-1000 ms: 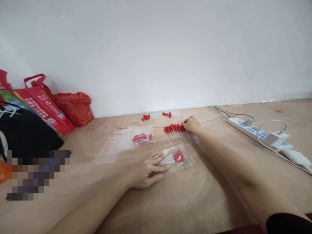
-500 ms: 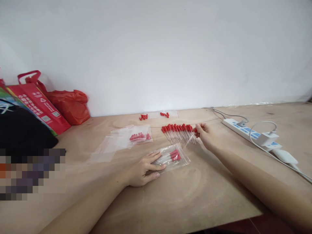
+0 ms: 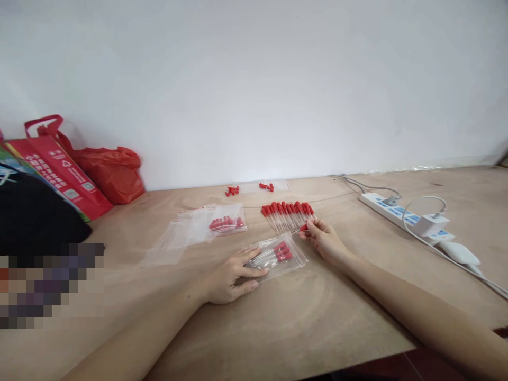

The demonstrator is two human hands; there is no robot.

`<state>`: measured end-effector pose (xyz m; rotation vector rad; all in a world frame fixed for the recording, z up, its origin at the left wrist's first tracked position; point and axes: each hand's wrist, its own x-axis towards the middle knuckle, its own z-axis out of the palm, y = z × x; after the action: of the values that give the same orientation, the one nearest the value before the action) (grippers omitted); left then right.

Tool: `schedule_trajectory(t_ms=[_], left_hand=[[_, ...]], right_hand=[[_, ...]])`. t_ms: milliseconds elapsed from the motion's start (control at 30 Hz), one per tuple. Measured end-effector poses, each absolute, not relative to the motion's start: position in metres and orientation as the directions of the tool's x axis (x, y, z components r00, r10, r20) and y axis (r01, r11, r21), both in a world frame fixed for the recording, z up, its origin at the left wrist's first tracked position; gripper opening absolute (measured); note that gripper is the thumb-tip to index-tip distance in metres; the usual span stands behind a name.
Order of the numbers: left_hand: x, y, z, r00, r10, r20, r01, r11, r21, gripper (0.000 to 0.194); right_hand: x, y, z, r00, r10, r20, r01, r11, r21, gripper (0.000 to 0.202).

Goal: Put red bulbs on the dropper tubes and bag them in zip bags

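My left hand (image 3: 238, 275) lies with spread fingers on the near end of a clear zip bag (image 3: 296, 260). Inside that bag are several droppers (image 3: 282, 252) with red bulbs, pointing right. At the bag's right end, my right hand (image 3: 319, 238) pinches one dropper (image 3: 304, 227) by its red bulb. The dropper's tube points left toward the bag's edge; I cannot tell whether the tip is inside. Just behind, a row of droppers (image 3: 286, 209) lies side by side, red bulbs away from me.
Left of the row, flat clear bags (image 3: 174, 241) overlap, with red bulbs (image 3: 224, 223) in one. Loose red bulbs (image 3: 232, 190) lie near the wall. A power strip (image 3: 391, 209) with cables stands at right. A red plastic bag (image 3: 113, 172) and a black bag (image 3: 37, 217) sit at left.
My right hand has moved left and toward me from the row, bringing the dropper to the zip bag's right end. The left hand stays on the bag.
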<state>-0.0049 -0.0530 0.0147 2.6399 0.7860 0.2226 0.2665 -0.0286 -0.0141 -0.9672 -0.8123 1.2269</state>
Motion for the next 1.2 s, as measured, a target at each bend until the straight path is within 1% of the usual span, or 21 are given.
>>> schedule_trajectory(t_ms=[133,233,300,367,433,500,567,633,700,733,900,1000,1033,1100,1133,1200], left_hand=[[-0.005,-0.052,0.013,0.835,0.546,0.062,0.480,-0.779,0.404,0.035],[-0.005,-0.052,0.013,0.837,0.545,0.054,0.480,-0.777,0.406,0.036],[-0.005,-0.052,0.014,0.838,0.544,0.046,0.484,-0.779,0.400,0.037],[-0.005,-0.052,0.014,0.837,0.545,0.046,0.485,-0.779,0.398,0.037],[-0.004,-0.053,0.014,0.836,0.547,0.051,0.483,-0.776,0.405,0.037],[-0.004,-0.053,0.014,0.834,0.548,0.058,0.479,-0.773,0.416,0.036],[-0.004,-0.053,0.015,0.833,0.549,0.068,0.474,-0.772,0.423,0.035],[-0.004,-0.053,0.015,0.835,0.544,0.076,0.467,-0.776,0.423,0.035],[-0.003,-0.053,0.015,0.839,0.538,0.076,0.464,-0.783,0.415,0.036],[-0.003,-0.053,0.015,0.841,0.536,0.073,0.465,-0.785,0.409,0.036],[-0.004,-0.054,0.015,0.835,0.548,0.054,0.485,-0.778,0.398,0.037],[-0.003,-0.054,0.016,0.837,0.545,0.051,0.483,-0.778,0.402,0.037],[-0.003,-0.055,0.016,0.837,0.545,0.053,0.482,-0.778,0.402,0.037],[-0.003,-0.055,0.017,0.835,0.547,0.059,0.480,-0.777,0.408,0.036],[-0.002,-0.055,0.017,0.834,0.549,0.063,0.479,-0.775,0.413,0.036],[-0.002,-0.055,0.017,0.834,0.546,0.079,0.465,-0.774,0.430,0.036]], right_hand=[[0.258,-0.031,-0.012,0.102,0.994,-0.028,-0.348,0.009,-0.937,0.039],[0.250,-0.034,-0.010,0.016,1.000,-0.016,-0.245,-0.012,-0.970,0.040],[0.248,-0.036,-0.011,-0.032,0.999,0.000,-0.116,-0.003,-0.993,0.038],[0.248,-0.037,-0.013,-0.035,0.998,0.044,0.050,0.046,-0.998,0.035],[0.249,-0.035,-0.015,-0.026,0.993,0.117,0.213,0.119,-0.970,0.032],[0.250,-0.032,-0.017,-0.063,0.982,0.175,0.298,0.186,-0.936,0.029],[0.250,-0.030,-0.017,-0.157,0.974,0.162,0.259,0.199,-0.945,0.030],[0.250,-0.029,-0.015,-0.256,0.960,0.111,0.166,0.156,-0.974,0.033],[0.250,-0.029,-0.011,-0.309,0.948,0.070,0.115,0.110,-0.987,0.035],[0.251,-0.029,-0.009,-0.317,0.947,0.057,0.115,0.098,-0.989,0.035],[0.258,-0.028,-0.005,-0.291,0.957,-0.001,0.186,0.056,-0.981,0.044],[0.261,-0.027,-0.008,-0.167,0.985,-0.029,0.166,-0.001,-0.986,0.043],[0.262,-0.027,-0.009,-0.104,0.994,-0.024,0.174,-0.005,-0.985,0.040],[0.264,-0.027,-0.012,-0.004,0.999,0.047,0.244,0.046,-0.969,0.033],[0.264,-0.027,-0.012,0.005,0.995,0.099,0.293,0.093,-0.952,0.029],[0.265,-0.030,-0.012,-0.057,0.980,0.192,0.378,0.199,-0.904,0.026]])
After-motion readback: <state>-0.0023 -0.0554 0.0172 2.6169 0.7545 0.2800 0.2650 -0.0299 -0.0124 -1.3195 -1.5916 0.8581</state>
